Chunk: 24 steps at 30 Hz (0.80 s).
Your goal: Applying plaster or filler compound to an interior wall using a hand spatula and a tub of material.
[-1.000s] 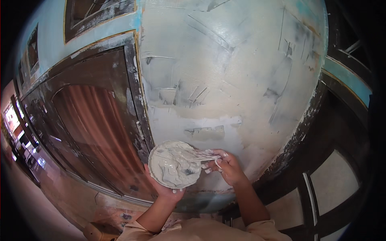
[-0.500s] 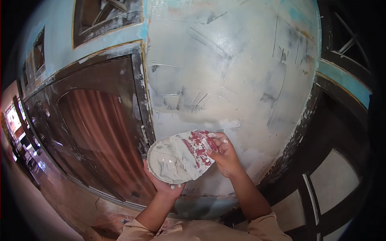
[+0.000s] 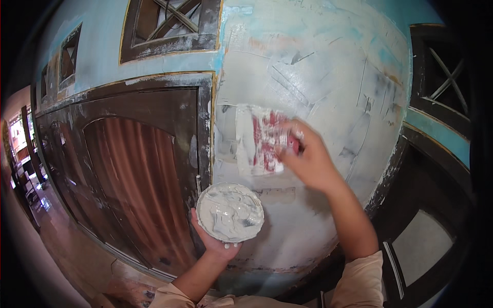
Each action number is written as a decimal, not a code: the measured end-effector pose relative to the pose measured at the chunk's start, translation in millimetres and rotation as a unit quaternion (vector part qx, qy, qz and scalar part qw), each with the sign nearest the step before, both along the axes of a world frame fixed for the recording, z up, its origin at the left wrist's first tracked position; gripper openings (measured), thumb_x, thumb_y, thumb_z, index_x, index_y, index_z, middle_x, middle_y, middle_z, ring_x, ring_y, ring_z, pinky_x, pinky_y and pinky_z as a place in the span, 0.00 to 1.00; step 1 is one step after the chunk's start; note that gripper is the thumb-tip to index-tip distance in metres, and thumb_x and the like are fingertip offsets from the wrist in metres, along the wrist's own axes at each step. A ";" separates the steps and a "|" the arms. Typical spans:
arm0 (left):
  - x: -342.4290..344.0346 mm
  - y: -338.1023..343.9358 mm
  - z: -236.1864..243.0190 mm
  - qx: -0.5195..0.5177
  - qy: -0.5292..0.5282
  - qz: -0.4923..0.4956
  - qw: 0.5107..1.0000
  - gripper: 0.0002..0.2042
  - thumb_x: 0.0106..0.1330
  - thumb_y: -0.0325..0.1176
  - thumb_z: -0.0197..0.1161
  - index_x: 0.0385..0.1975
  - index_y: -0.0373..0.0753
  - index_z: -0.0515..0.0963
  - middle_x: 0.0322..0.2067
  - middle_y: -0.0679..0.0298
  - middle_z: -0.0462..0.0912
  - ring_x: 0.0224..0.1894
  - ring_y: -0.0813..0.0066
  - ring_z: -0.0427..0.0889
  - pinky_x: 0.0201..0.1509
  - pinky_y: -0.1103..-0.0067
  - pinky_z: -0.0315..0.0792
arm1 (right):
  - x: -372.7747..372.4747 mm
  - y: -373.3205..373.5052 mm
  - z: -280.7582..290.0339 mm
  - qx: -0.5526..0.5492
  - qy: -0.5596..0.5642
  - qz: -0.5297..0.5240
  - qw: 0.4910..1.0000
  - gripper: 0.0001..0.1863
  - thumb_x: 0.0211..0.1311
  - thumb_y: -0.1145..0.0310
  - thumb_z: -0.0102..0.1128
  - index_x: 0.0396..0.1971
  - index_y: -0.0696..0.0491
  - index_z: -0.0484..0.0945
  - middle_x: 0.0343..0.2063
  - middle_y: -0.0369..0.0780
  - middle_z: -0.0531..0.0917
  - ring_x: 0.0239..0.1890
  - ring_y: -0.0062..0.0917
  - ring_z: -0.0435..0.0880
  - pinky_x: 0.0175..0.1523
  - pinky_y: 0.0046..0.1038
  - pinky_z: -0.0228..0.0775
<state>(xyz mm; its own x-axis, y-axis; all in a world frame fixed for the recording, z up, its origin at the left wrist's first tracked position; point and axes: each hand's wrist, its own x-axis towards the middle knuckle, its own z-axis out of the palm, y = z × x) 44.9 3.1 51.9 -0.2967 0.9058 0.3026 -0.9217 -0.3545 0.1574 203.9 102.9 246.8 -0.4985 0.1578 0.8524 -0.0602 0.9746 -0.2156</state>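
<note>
- Head view: we faced a patchy, pale wall [image 3: 318, 66]
- Our left hand [image 3: 216, 247] cupped the bowl [image 3: 230, 241] from below; its soft, slick-looking paste [image 3: 228, 209] probably made it heavy, best supported underneath
- Our right hand [image 3: 311, 158] gripped the spreader [image 3: 261, 143] up at the wall, likely light, best held by its red back edge

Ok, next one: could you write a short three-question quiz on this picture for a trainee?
1. Which of the person's two hands holds the bowl?
2. True or false: the scraper is resting inside the bowl.
3. What colour is the curtain showing in the door on the left? A) green B) reddish-brown C) white

Key:
1. The left hand, supporting it from below.
2. False: the right hand holds the red, paste-smeared scraper up by the wall.
3. B
</note>
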 end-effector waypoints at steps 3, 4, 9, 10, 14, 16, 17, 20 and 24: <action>-5.4 -1.3 -2.7 0.015 -0.006 0.003 1.000 0.41 0.61 0.72 0.45 0.67 0.49 0.66 0.65 0.60 0.69 0.64 0.51 0.70 0.68 0.54 0.63 | -18.7 10.7 59.5 0.009 0.045 -0.050 0.998 0.13 0.57 0.78 0.63 0.43 0.55 0.79 0.33 0.36 0.79 0.33 0.15 0.75 0.40 0.21 0.70; -7.7 -0.7 -5.9 0.004 -0.006 0.005 1.000 0.41 0.61 0.72 0.45 0.67 0.49 0.66 0.65 0.60 0.69 0.64 0.51 0.70 0.67 0.53 0.64 | -24.2 17.7 79.7 0.026 0.066 -0.051 0.996 0.11 0.59 0.77 0.63 0.42 0.56 0.79 0.31 0.32 0.77 0.32 0.12 0.74 0.38 0.19 0.69; -21.0 -5.6 -13.1 -0.001 0.028 0.016 0.999 0.41 0.61 0.72 0.46 0.68 0.49 0.64 0.66 0.64 0.68 0.66 0.56 0.68 0.69 0.59 0.62 | -51.3 35.4 184.0 0.085 0.078 -0.075 0.991 0.14 0.64 0.71 0.59 0.49 0.53 0.80 0.27 0.31 0.77 0.29 0.12 0.73 0.35 0.17 0.67; -26.9 -5.7 -19.9 -0.005 0.020 0.005 1.000 0.41 0.60 0.73 0.46 0.68 0.50 0.64 0.66 0.63 0.68 0.66 0.56 0.67 0.70 0.58 0.61 | -59.9 36.7 203.1 0.066 0.087 -0.030 0.994 0.14 0.64 0.70 0.58 0.50 0.53 0.81 0.28 0.31 0.78 0.30 0.12 0.73 0.35 0.17 0.67; -42.5 -9.1 -29.9 -0.018 -0.019 0.006 1.000 0.42 0.60 0.73 0.47 0.67 0.49 0.65 0.66 0.60 0.68 0.64 0.50 0.69 0.67 0.52 0.64 | -90.5 -2.2 256.6 -0.017 0.134 -0.120 0.983 0.16 0.62 0.74 0.56 0.50 0.61 0.77 0.34 0.42 0.83 0.34 0.22 0.82 0.40 0.24 0.75; -50.5 -8.7 -33.6 -0.016 -0.017 -0.003 1.000 0.41 0.60 0.72 0.48 0.67 0.49 0.66 0.65 0.60 0.68 0.64 0.51 0.69 0.67 0.53 0.64 | -92.9 39.1 300.1 0.025 0.142 0.008 0.990 0.13 0.59 0.77 0.56 0.44 0.61 0.78 0.33 0.42 0.83 0.34 0.23 0.82 0.39 0.25 0.74; -55.8 -6.4 -37.8 -0.031 -0.025 0.018 0.999 0.41 0.60 0.73 0.47 0.66 0.49 0.66 0.65 0.60 0.69 0.64 0.51 0.69 0.67 0.53 0.65 | -102.4 33.9 308.2 0.038 0.158 -0.046 0.986 0.12 0.59 0.78 0.56 0.43 0.61 0.78 0.32 0.42 0.83 0.33 0.24 0.82 0.39 0.25 0.74; -72.7 -9.6 -42.4 -0.039 -0.019 0.034 0.999 0.42 0.60 0.73 0.46 0.67 0.49 0.66 0.65 0.60 0.69 0.64 0.51 0.69 0.66 0.53 0.64 | -118.1 11.1 316.1 0.052 0.157 -0.140 0.976 0.12 0.60 0.75 0.59 0.43 0.62 0.79 0.34 0.43 0.84 0.35 0.25 0.82 0.42 0.28 0.75; -83.5 -11.2 -37.2 -0.036 -0.003 0.041 0.999 0.42 0.60 0.73 0.46 0.67 0.49 0.65 0.65 0.60 0.68 0.64 0.51 0.69 0.67 0.52 0.64 | -115.7 16.0 330.9 0.044 0.173 -0.175 0.968 0.12 0.61 0.73 0.61 0.43 0.62 0.80 0.35 0.43 0.85 0.36 0.26 0.83 0.44 0.29 0.75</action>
